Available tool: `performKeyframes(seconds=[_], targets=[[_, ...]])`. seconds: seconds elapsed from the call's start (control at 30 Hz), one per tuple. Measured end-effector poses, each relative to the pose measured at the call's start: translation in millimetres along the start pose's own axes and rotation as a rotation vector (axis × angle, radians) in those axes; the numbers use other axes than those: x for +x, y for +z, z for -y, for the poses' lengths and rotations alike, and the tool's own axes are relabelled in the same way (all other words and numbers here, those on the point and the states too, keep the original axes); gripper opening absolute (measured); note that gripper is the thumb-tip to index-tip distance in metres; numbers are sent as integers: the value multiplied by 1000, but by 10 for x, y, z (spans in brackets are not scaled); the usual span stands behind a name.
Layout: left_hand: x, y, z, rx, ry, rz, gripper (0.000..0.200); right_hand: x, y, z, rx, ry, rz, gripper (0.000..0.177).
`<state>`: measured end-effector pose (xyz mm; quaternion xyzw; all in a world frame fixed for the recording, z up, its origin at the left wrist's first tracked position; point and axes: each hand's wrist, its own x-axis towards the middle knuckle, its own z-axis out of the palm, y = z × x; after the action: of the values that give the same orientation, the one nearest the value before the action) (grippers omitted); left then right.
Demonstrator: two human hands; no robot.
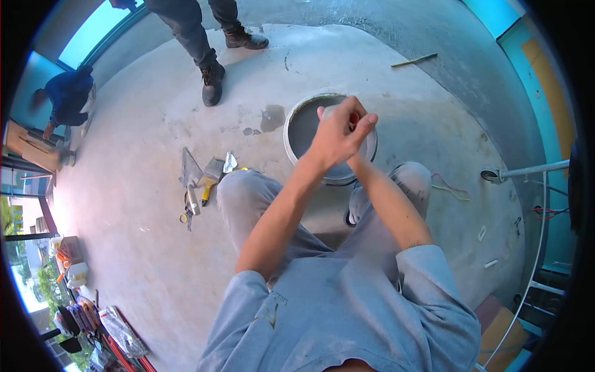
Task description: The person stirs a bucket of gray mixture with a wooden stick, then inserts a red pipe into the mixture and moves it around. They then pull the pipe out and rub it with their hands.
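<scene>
Between my knees stands a round bucket point(287, 137) with a pale rim, holding smooth grey mix point(302, 127). My left hand point(344, 127) is above it, fingers curled round something with a small red part point(354, 120) showing at the thumb. A pale bit shows on the hand's far side; I cannot make out what it is. My right forearm point(390, 201) passes under the left wrist, so my right hand is largely hidden and its grip cannot be seen. Left of my knee lie a trowel point(191, 167), a wide scraper with a yellow-black handle point(207, 190) and a pale-handled tool point(193, 199).
A person in dark trousers and boots point(212, 84) stands beyond the bucket; another person point(69, 96) bends at far left. A wheeled metal frame point(533, 168) stands at right. Bottles point(77, 274) and packaged tools point(121, 332) lie lower left. A stick point(414, 61) lies on the floor.
</scene>
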<state>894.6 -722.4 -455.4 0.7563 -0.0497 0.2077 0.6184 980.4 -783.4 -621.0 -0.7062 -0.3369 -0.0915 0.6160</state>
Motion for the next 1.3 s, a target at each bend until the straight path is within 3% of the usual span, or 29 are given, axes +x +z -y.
performKeyframes(seconds=[0.13,0.23,0.37,0.4,0.5,0.63,0.77,0.83,0.9,1.07,1.17,1.3], targets=[[205,282,62,275,29,-88,39,-88,-36,46,208,343,1,26],[692,408,160,179,-46,-147,42,49,-196,36,186,460,48,24],[1016,470,267,-212,-236,-200,44,334,-559,86,-17,599,230,20],[1001,468,287,-270,-234,-247,45,373,-579,80,-199,342,166,16],[733,417,288,-288,-182,-334,46,396,-519,89,-247,13,106,13],[260,438,255,-115,-49,-341,47,253,-312,79,-149,-28,88,13],[166,558,111,212,27,-270,43,48,-108,-36,24,42,-3,24],[389,611,50,240,-24,-211,44,-21,-175,145,217,381,29,24],[724,657,160,205,-98,-198,44,112,-287,216,244,499,111,23],[995,594,225,-226,-304,-311,43,274,-507,-113,-81,396,212,13],[754,486,120,-309,-240,-393,43,314,-553,194,-207,104,126,13],[131,425,176,-54,-79,-409,48,178,-240,43,-172,-197,30,11]])
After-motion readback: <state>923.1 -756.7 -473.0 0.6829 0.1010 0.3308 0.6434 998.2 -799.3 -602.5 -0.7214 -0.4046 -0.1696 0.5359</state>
